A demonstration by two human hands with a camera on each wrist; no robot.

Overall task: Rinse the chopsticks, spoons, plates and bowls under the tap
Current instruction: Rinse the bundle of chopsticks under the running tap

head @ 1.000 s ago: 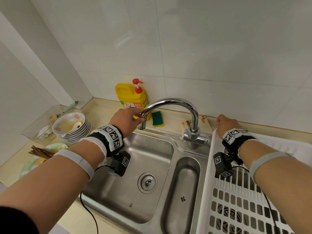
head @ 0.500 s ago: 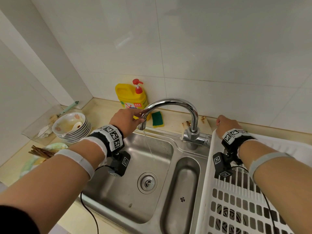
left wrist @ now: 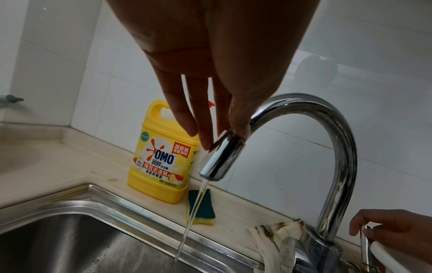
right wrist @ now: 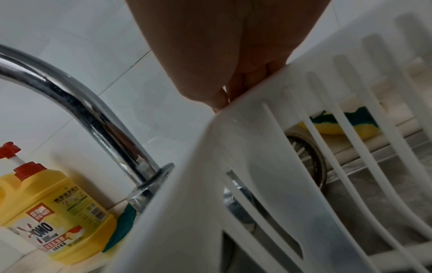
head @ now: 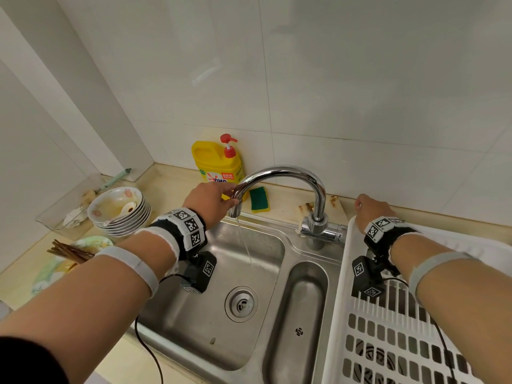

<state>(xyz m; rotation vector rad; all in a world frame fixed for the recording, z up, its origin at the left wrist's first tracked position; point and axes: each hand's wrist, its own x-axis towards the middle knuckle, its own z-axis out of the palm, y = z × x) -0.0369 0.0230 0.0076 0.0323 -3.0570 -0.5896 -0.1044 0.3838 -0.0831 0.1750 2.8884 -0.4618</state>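
Observation:
The chrome tap [head: 304, 176] runs a thin stream of water [head: 245, 245] into the left sink basin [head: 194, 322]. My left hand [head: 231, 194] holds the spout end between thumb and straight fingers, seen close in the left wrist view [left wrist: 224, 136]. My right hand [head: 360, 202] grips the tap's lever handle [left wrist: 363, 243] with curled fingers; the rack's rim hides them in the right wrist view. A stack of dirty bowls [head: 119, 214] with a white spoon [head: 128, 208] sits on the counter at left. Brown chopsticks [head: 69, 252] lie across a green plate [head: 94, 242].
A white slotted drying rack [head: 401, 342] covers the right basin, right under my right wrist. A yellow detergent bottle [head: 216, 164] and a green-yellow sponge [head: 259, 199] stand behind the tap. A clear plastic box [head: 63, 209] sits at the far left corner.
Water has started to flow from the spout and the stream has grown steadier. Both hands have stayed where they were.

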